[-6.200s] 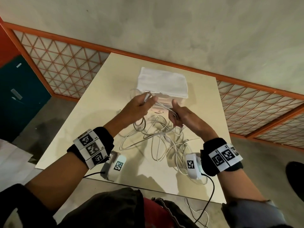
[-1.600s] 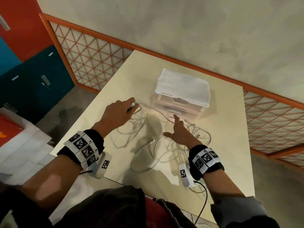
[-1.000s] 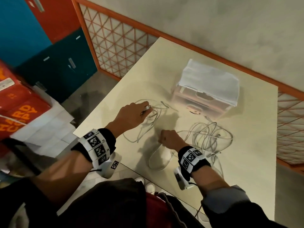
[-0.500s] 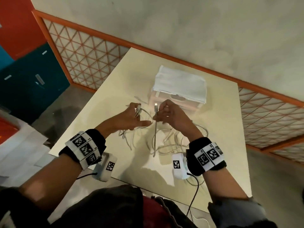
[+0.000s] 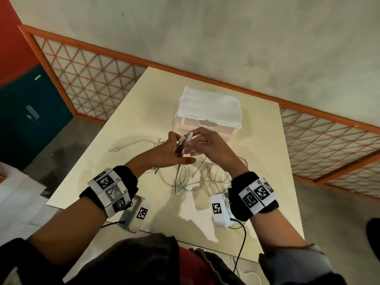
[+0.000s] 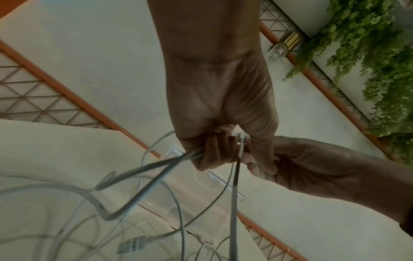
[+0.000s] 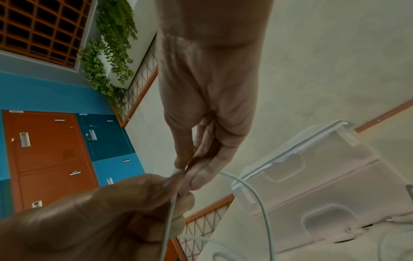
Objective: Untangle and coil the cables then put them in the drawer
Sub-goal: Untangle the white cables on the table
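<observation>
A tangle of white cables [image 5: 197, 177] lies on the cream table [image 5: 257, 153] in front of a small translucent drawer unit [image 5: 209, 108], whose drawers look shut. My left hand [image 5: 178, 145] is raised over the tangle and grips several cable strands [image 6: 156, 169] that hang down to the table. My right hand [image 5: 203, 140] meets it from the right. Thumb and fingers of the right hand [image 7: 190, 173] pinch a cable end [image 5: 190, 137] against the ends in the left hand [image 7: 125, 208]. A loose USB plug [image 6: 132, 245] lies on the table below.
One stray cable [image 5: 131, 144] trails left across the table. An orange-framed lattice rail [image 5: 92, 79] and a plastered wall run behind the table. Teal and orange lockers [image 5: 30, 116] stand at the left. White sheets [image 5: 18, 202] lie on the floor by the near left corner.
Both hands have come together in front of the drawer unit. The cable end in my right hand now touches the ends held by my left hand.
</observation>
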Tool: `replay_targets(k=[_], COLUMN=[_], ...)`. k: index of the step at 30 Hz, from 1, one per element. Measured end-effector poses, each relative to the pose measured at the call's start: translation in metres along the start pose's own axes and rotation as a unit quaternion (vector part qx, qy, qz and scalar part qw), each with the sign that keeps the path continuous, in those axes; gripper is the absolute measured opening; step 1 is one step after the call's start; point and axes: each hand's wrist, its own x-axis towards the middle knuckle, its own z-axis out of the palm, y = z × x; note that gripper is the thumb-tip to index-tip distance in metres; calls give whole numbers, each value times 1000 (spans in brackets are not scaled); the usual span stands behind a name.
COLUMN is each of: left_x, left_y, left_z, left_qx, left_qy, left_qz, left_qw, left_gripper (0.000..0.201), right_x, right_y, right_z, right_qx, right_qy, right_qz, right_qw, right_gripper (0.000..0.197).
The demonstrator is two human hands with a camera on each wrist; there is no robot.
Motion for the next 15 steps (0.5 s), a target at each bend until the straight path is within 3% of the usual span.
replay_targets(k=[3, 5, 10, 15], left_x=[1, 0, -5, -7], left_y=[0, -2, -2, -4], left_z=[3, 2, -3, -6], left_qx=[51, 22, -60, -98], left_qy=[13, 4, -31, -33], left_qz=[24, 21, 19, 23], left_qw=[998, 1000, 998, 994], left_gripper=[37, 27, 49, 49], right_x=[-1, -1, 5, 16], right_y=[-1, 0, 9, 19], right_z=[0, -3, -11, -18], right_qx=[17, 4, -169, -190], right_qy=[-8, -4, 1, 149], right_qz=[4, 5, -18, 19], right_qw=[1000, 1000, 985, 970], right_gripper=[20, 22, 17, 9])
